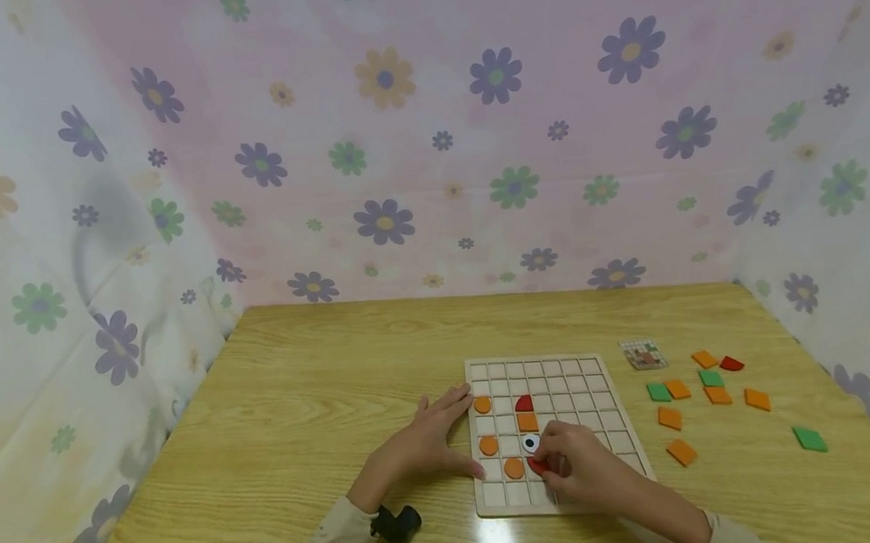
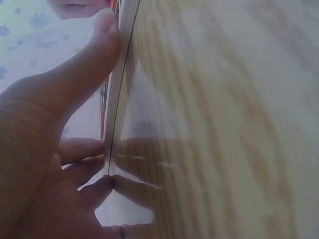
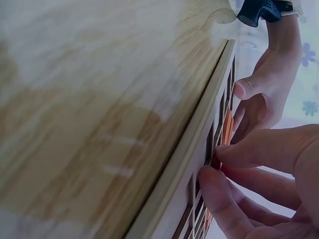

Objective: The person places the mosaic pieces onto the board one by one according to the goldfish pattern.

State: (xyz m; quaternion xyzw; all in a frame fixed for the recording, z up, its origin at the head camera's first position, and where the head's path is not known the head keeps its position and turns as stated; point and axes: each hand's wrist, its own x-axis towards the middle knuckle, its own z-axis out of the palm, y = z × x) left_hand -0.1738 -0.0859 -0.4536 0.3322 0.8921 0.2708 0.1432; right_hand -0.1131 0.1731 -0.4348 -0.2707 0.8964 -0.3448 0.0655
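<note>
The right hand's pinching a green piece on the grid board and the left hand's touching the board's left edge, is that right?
Not quite. The right hand pinches a red piece, not a green one; the head view shows it. The left hand does touch the left edge of the grid board.

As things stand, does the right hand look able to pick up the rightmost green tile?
Probably not just yet: the right hand pinches a red piece on the board. Otherwise the way to the green tile looks free, with just a flat orange tile roughly between.
</note>
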